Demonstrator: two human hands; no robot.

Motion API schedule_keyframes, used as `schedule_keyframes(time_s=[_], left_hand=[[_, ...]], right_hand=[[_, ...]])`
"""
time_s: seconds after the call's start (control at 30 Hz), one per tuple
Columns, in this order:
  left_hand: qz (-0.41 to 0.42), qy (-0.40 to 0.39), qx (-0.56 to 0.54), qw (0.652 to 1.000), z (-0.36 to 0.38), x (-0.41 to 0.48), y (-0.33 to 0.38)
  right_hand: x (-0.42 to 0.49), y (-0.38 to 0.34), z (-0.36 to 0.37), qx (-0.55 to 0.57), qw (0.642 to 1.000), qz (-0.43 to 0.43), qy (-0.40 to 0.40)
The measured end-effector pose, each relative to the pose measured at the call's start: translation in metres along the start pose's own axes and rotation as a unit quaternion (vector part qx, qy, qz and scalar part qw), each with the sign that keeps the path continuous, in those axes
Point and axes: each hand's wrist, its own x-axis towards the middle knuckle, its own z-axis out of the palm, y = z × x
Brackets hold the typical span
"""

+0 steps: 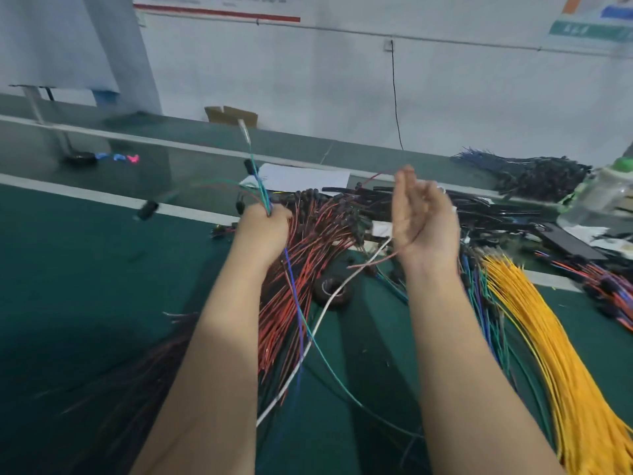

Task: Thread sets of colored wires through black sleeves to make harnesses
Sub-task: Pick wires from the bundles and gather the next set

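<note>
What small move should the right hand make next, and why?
Probably close the right hand on the dark red wire: it lies loose across the open palm, while the left hand grips the other wires.

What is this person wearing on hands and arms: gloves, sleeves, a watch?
Nothing that shows. The left hand and right hand are ungloved. The left forearm and right forearm are bare down to the frame's bottom edge, with no sleeve in view. Neither wrist carries a watch or band. The fingers are too blurred to rule out rings.
</note>
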Motion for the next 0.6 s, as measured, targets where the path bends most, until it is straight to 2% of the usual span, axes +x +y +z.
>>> schedule_keyframes(time_s=[0.07, 0.1, 0.13, 0.2, 0.23, 0.33, 0.4, 0.5, 0.57, 0.6], left_hand=[[-0.019, 0.001, 0.038, 0.999, 0.008, 0.005, -0.013], [-0.040, -0.012, 0.008, 0.999, 0.014, 0.007, -0.016], [-0.071, -0.042, -0.048, 0.995, 0.021, 0.007, -0.018], [-0.145, -0.113, -0.156, 0.971, 0.034, 0.001, -0.016], [-0.167, -0.139, -0.165, 0.962, 0.040, -0.002, -0.015], [-0.175, -0.195, -0.120, 0.958, 0.051, -0.007, -0.018], [-0.170, -0.212, -0.105, 0.957, 0.055, -0.008, -0.017], [-0.126, -0.205, -0.103, 0.965, 0.063, -0.010, -0.013], [-0.089, -0.186, -0.124, 0.971, 0.066, -0.009, -0.008], [-0.072, -0.183, -0.143, 0.970, 0.065, -0.010, -0.004]], right_hand=[[-0.005, -0.020, 0.004, -0.096, 0.995, 0.005, -0.022], [-0.009, -0.025, 0.004, -0.197, 0.979, 0.027, -0.037], [-0.013, -0.029, 0.002, -0.305, 0.949, 0.058, -0.058], [-0.024, -0.031, -0.003, -0.464, 0.869, 0.126, -0.119], [-0.029, -0.032, -0.005, -0.515, 0.828, 0.161, -0.153], [-0.039, -0.031, -0.010, -0.644, 0.678, 0.258, -0.242], [-0.040, -0.026, -0.013, -0.690, 0.606, 0.294, -0.264], [-0.040, -0.014, -0.014, -0.724, 0.560, 0.300, -0.268], [-0.041, -0.009, -0.016, -0.724, 0.562, 0.297, -0.268], [-0.041, -0.007, -0.018, -0.711, 0.579, 0.296, -0.267]])
